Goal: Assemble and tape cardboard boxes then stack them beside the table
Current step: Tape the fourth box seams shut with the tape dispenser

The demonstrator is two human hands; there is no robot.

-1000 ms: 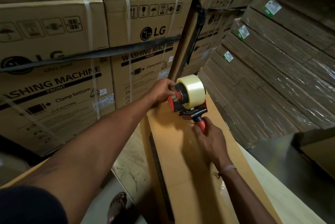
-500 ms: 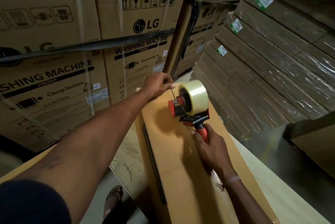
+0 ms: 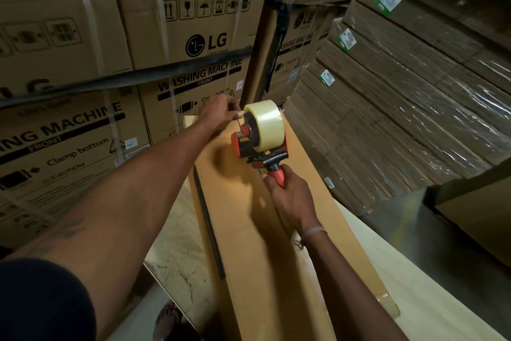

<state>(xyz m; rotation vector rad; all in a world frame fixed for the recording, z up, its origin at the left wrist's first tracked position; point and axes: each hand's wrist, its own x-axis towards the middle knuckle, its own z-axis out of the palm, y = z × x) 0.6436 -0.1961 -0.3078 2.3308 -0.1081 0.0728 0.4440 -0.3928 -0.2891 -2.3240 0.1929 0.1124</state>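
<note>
A long, narrow brown cardboard box (image 3: 243,230) lies on the pale table (image 3: 431,293) and runs away from me. A red tape dispenser (image 3: 260,144) with a roll of clear tape stands over the box's far end. My right hand (image 3: 290,197) grips its red handle. My left hand (image 3: 218,114) is at the box's far edge beside the roll, fingers pinched on the tape's loose end. A strip of clear tape shines along the box near my right wrist.
Stacked LG washing machine cartons (image 3: 177,45) fill the wall ahead and to the left. Shrink-wrapped bundles of flat cardboard (image 3: 401,108) rise on the right. Another carton's corner (image 3: 475,202) juts in at the right edge. A sandalled foot (image 3: 171,318) stands on the floor below.
The dispenser has drawn a little back from the far edge while my left hand stayed at the box's end, holding the tape. The camera has shifted slightly.
</note>
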